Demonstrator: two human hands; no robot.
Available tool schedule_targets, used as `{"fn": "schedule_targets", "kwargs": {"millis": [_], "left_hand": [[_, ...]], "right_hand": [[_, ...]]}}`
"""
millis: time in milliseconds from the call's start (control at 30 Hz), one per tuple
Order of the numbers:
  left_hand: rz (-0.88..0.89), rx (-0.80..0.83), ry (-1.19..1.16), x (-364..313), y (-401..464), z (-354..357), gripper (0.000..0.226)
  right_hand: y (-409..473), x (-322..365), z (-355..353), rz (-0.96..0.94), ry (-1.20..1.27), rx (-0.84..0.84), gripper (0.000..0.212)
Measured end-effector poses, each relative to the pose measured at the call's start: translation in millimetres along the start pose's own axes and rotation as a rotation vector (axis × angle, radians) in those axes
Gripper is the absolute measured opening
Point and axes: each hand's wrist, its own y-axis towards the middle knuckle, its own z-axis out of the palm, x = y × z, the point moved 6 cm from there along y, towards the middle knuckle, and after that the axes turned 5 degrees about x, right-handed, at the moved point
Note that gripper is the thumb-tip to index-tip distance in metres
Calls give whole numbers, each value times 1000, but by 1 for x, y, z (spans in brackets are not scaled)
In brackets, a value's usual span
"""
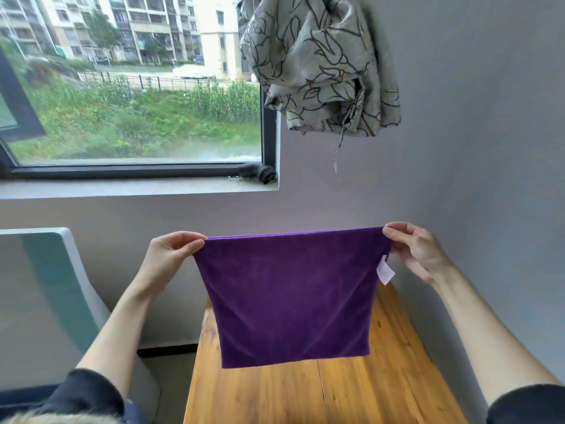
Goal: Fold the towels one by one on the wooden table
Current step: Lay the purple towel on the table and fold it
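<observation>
While thumb and fingers of the left hand (pixel 171 249) pinch one top corner of the purple towel (pixel 293 298) and those of the right hand (pixel 412 249) pinch the other, the cloth hangs taut along its upper edge, held in the air above the wooden table (pixel 305 396). Its lower hem hangs over the far part of the tabletop; whether it brushes the wood cannot be told. A small white care label (pixel 385 272) dangles from the towel's edge just below the right hand. Both bare forearms run back from the towel to dark sleeves (pixel 88 396) at the near edge of the view. The table's pale planks stand against a grey wall (pixel 474 148). Beyond the towel, up and to the left, a black-framed window (pixel 134 87) shows grass, a fence and apartment blocks. A knotted patterned curtain (pixel 318 62) hangs above the towel. Left of the table stands a white and teal piece of furniture (pixel 52 270), cut off by the frame and hard to identify.
</observation>
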Motion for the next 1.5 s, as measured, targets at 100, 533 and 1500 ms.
{"fn": "schedule_targets", "kwargs": {"millis": [100,533,1500], "left_hand": [[5,0,23,-5,1,-2,15],[-86,29,216,28,19,15,6],[-772,498,205,214,-165,94,8]], "right_hand": [[3,2,-4,-15,-40,18,16],[28,-5,6,-152,-1187,-61,13],[-115,-248,-84,633,-988,163,13]]}}
